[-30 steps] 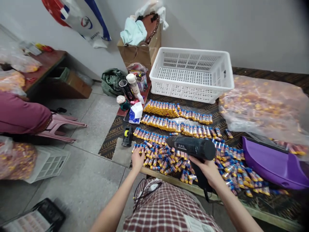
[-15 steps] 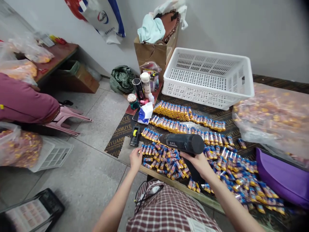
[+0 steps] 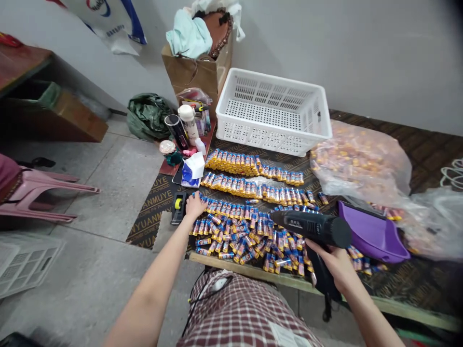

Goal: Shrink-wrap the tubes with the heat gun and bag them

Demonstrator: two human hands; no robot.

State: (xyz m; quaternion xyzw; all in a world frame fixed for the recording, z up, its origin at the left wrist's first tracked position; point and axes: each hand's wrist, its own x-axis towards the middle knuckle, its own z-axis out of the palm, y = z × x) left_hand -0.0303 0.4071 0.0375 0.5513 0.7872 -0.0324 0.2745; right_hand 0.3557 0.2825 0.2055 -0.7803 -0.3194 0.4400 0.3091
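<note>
Head view | left hand (image 3: 195, 205) lies flat on tubes (image 3: 235, 231) | right hand (image 3: 334, 262) squeezes heat gun (image 3: 311, 226) above them | heating step, probably | next: keep fingers clear

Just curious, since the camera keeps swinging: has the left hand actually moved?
Yes. The left hand went forward, away from the body, and is now level with the tape dispenser.

basket (image 3: 275, 108) white | scoop (image 3: 369, 233) purple | heat gun (image 3: 311, 226) black | packs (image 3: 246, 231) blue/orange, prob. | shirt (image 3: 246, 313) red-white plaid
</note>
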